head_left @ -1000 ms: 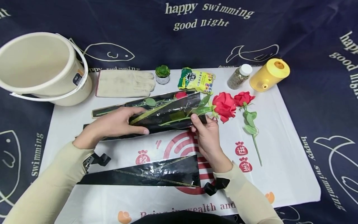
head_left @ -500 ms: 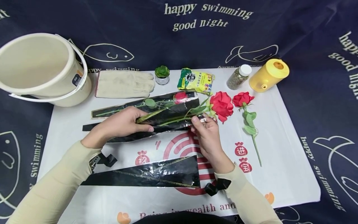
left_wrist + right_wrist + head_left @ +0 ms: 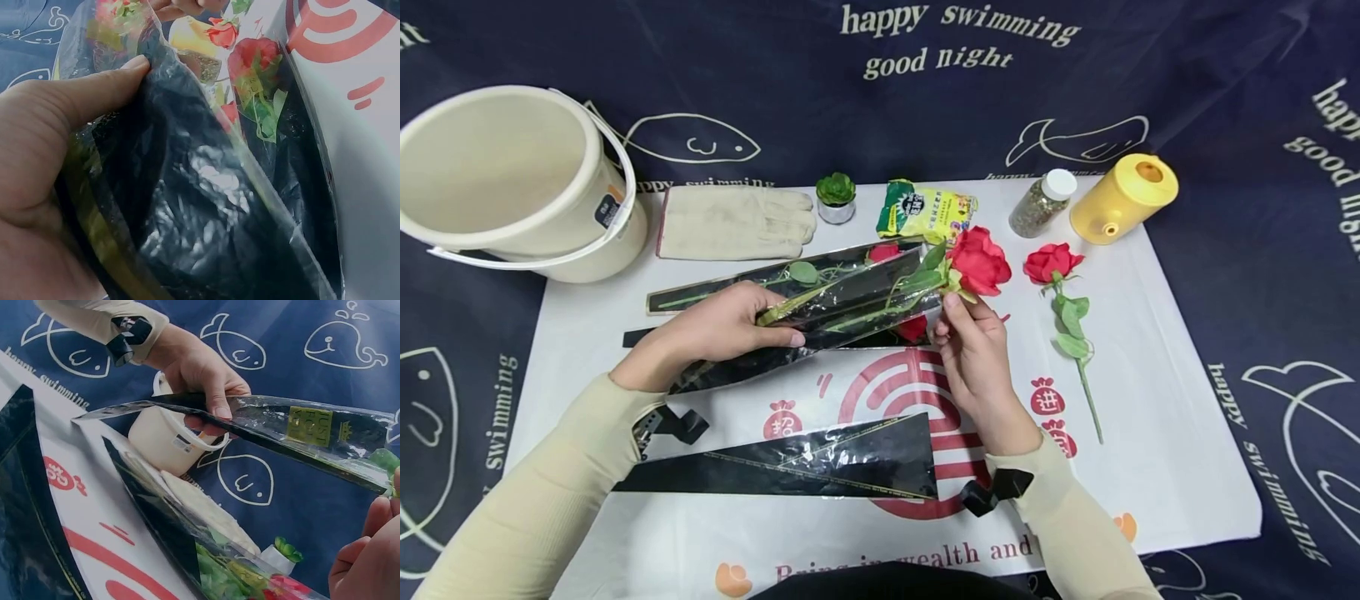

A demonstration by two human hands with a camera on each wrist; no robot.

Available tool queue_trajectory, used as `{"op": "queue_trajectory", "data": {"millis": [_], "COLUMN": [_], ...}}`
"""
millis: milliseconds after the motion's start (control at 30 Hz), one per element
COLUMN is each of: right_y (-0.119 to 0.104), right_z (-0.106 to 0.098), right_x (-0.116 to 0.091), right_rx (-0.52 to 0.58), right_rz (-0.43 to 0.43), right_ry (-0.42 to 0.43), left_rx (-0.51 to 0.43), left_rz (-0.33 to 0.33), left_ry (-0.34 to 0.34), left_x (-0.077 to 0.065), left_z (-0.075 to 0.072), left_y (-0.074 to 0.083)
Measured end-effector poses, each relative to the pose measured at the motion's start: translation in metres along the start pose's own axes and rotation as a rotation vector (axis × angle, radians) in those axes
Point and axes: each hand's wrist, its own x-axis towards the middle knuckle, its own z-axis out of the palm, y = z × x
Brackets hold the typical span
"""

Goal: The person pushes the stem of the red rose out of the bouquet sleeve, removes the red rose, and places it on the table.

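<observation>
My left hand grips a black-and-clear flower sleeve, thumb on the near side, holding it raised at a slant. A red rose has its stem and leaves inside the sleeve, its bloom just outside the mouth. Right under that bloom my right hand pinches at the sleeve's mouth, thumb up. In the right wrist view the left hand appears across the sleeve, which bears a gold label. Beneath lie two wrapped roses, one bloom behind and another partly hidden.
A flat black sleeve lies in front, and a loose rose at right. Along the back stand a bucket, work gloves, a small succulent, a yellow-green packet, a jar and a yellow watering can.
The rose's bloom has moved left and back, closer to the sleeve's mouth. My right hand has shifted from the sleeve's near edge to just under the bloom. The left hand keeps its grip.
</observation>
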Motion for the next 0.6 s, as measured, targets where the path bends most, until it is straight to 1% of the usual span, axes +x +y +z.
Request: {"op": "queue_trajectory", "data": {"millis": [133,267,333,467,600], "right_y": [-0.0005,-0.0012,-0.0014,-0.0009,-0.0002], "right_z": [0.002,0.0052,0.0064,0.0075,0.0078], "right_x": [0.0019,0.0028,0.0035,0.0058,0.0066], "right_rx": [0.043,0.066,0.079,0.109,0.124], "right_rz": [0.072,0.132,0.133,0.112,0.087], "right_ry": [-0.015,0.004,0.025,0.054,0.051], "left_rx": [0.0,0.025,0.037,0.032,0.026], "left_rz": [0.0,0.017,0.022,0.008,-0.002], "left_ry": [-0.003,-0.008,-0.012,-0.028,-0.045], "left_x": [-0.0001,0.0005,0.001,0.0017,0.0022], "left_z": [0.0007,0.0019,0.0022,0.0021,0.0017], "left_y": [0.0006,0.0003,-0.0005,-0.0018,-0.0018]}}
